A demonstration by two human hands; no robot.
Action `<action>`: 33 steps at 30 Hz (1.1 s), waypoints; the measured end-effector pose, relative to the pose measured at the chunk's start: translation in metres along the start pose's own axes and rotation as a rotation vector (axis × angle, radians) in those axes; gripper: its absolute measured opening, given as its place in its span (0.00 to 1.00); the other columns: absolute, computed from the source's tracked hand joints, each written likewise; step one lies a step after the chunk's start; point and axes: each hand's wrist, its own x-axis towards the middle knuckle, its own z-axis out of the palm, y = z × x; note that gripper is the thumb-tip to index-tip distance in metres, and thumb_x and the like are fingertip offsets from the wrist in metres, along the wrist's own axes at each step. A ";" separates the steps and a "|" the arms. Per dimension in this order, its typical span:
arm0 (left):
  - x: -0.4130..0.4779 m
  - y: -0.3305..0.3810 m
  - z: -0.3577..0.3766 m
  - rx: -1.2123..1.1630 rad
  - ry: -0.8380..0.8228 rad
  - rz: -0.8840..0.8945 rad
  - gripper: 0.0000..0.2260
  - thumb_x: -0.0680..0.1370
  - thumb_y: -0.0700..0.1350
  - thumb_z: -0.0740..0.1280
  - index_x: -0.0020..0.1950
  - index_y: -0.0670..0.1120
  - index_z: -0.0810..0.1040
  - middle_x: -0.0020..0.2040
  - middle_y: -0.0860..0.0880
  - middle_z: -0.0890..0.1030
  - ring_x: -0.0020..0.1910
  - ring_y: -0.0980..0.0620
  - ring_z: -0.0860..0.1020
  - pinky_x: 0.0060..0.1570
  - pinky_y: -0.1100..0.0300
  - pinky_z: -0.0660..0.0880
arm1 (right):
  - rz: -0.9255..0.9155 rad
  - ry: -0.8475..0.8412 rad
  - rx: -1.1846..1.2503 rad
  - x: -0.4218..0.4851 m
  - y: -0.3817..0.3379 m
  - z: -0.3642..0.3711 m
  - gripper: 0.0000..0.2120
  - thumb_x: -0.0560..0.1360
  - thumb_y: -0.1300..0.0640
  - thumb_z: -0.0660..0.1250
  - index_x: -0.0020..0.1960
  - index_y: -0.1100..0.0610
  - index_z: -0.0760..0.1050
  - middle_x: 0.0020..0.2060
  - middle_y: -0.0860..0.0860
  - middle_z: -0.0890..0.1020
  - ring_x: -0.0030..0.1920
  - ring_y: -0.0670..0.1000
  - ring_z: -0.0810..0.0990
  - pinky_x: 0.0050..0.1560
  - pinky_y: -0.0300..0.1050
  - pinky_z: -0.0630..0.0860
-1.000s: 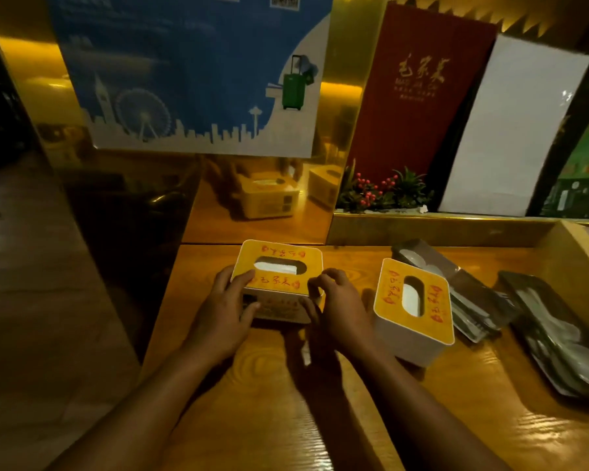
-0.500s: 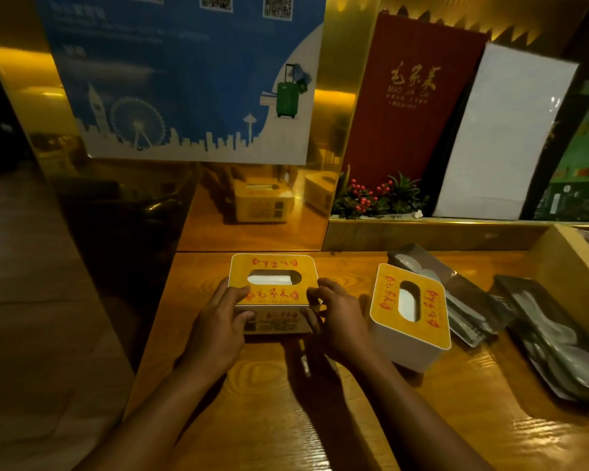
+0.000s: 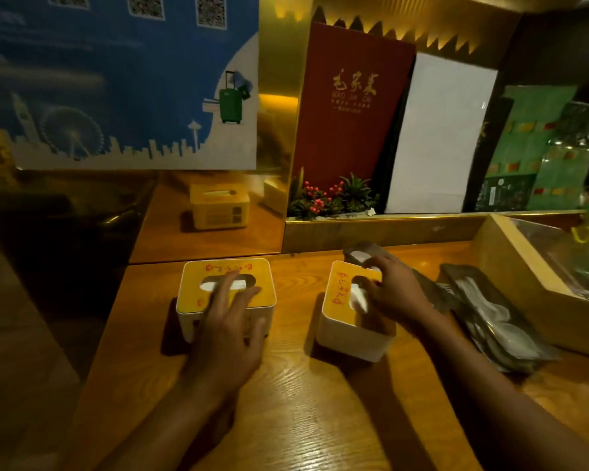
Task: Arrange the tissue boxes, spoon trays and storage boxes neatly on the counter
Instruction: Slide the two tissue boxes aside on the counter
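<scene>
While right hand point(image 3: 397, 294) grips the skewed tissue box point(image 3: 352, 309), left hand point(image 3: 228, 321) open: twist gently, square with its neighbour point(image 3: 225, 294).

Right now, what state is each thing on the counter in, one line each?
Left tissue box: upright, squared to the counter edge, tissue showing in the slot.
Right tissue box: upright, turned at an angle, tissue poking out.
Left hand: open, resting over the left box.
Right hand: on the right box's top.
Spoon trays: lying askew, overlapping.
Wooden storage box: open-topped.
</scene>
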 end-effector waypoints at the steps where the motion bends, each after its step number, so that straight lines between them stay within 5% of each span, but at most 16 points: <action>1: -0.003 0.017 0.009 -0.024 -0.033 0.026 0.20 0.76 0.46 0.72 0.67 0.51 0.76 0.76 0.49 0.66 0.74 0.49 0.66 0.63 0.55 0.72 | 0.040 -0.056 -0.039 0.004 0.012 -0.004 0.22 0.73 0.59 0.72 0.66 0.52 0.74 0.66 0.54 0.76 0.57 0.53 0.77 0.51 0.50 0.79; 5: -0.019 0.067 0.051 -0.043 -0.310 0.121 0.23 0.78 0.55 0.66 0.73 0.58 0.68 0.74 0.57 0.65 0.70 0.56 0.67 0.65 0.60 0.72 | 0.014 -0.370 -0.139 0.016 0.051 -0.011 0.39 0.69 0.64 0.75 0.75 0.48 0.65 0.75 0.52 0.65 0.69 0.57 0.70 0.57 0.48 0.77; 8: -0.026 0.094 0.080 -0.040 -0.490 0.119 0.28 0.77 0.59 0.66 0.76 0.62 0.60 0.76 0.60 0.59 0.74 0.57 0.62 0.69 0.57 0.69 | -0.097 -0.416 -0.179 0.022 0.070 -0.012 0.38 0.71 0.60 0.74 0.76 0.44 0.64 0.75 0.52 0.63 0.71 0.57 0.67 0.63 0.48 0.73; 15: -0.022 0.101 0.113 0.098 -0.313 -0.189 0.36 0.72 0.73 0.58 0.77 0.59 0.60 0.79 0.59 0.52 0.78 0.54 0.51 0.73 0.54 0.62 | -0.250 -0.398 -0.111 0.022 0.085 -0.004 0.35 0.68 0.42 0.77 0.72 0.40 0.67 0.60 0.51 0.67 0.57 0.51 0.70 0.52 0.41 0.73; 19: -0.015 0.092 0.112 0.044 -0.231 -0.333 0.35 0.74 0.64 0.69 0.77 0.59 0.61 0.81 0.59 0.41 0.75 0.60 0.48 0.69 0.62 0.59 | -0.263 -0.280 0.081 0.007 0.083 0.015 0.34 0.65 0.38 0.77 0.68 0.41 0.71 0.60 0.48 0.67 0.57 0.50 0.72 0.53 0.43 0.75; 24: -0.016 0.079 0.110 -0.093 -0.073 -0.485 0.26 0.77 0.47 0.71 0.70 0.67 0.69 0.76 0.60 0.60 0.77 0.50 0.61 0.71 0.49 0.67 | -0.327 -0.193 0.274 -0.009 0.098 0.036 0.29 0.68 0.44 0.77 0.67 0.41 0.73 0.59 0.46 0.69 0.56 0.47 0.74 0.51 0.42 0.77; 28: -0.018 0.085 0.112 -0.147 -0.036 -0.507 0.26 0.78 0.41 0.70 0.68 0.68 0.70 0.75 0.56 0.68 0.70 0.58 0.67 0.55 0.69 0.75 | -0.354 -0.212 0.318 -0.011 0.103 0.039 0.29 0.73 0.46 0.73 0.71 0.42 0.70 0.64 0.46 0.72 0.57 0.47 0.75 0.53 0.48 0.79; 33: -0.015 0.085 0.116 -0.141 -0.030 -0.547 0.25 0.78 0.40 0.69 0.67 0.66 0.71 0.73 0.52 0.71 0.70 0.52 0.70 0.49 0.73 0.75 | -0.362 -0.209 0.343 -0.011 0.100 0.037 0.28 0.73 0.48 0.74 0.71 0.45 0.71 0.62 0.46 0.72 0.58 0.45 0.73 0.55 0.41 0.76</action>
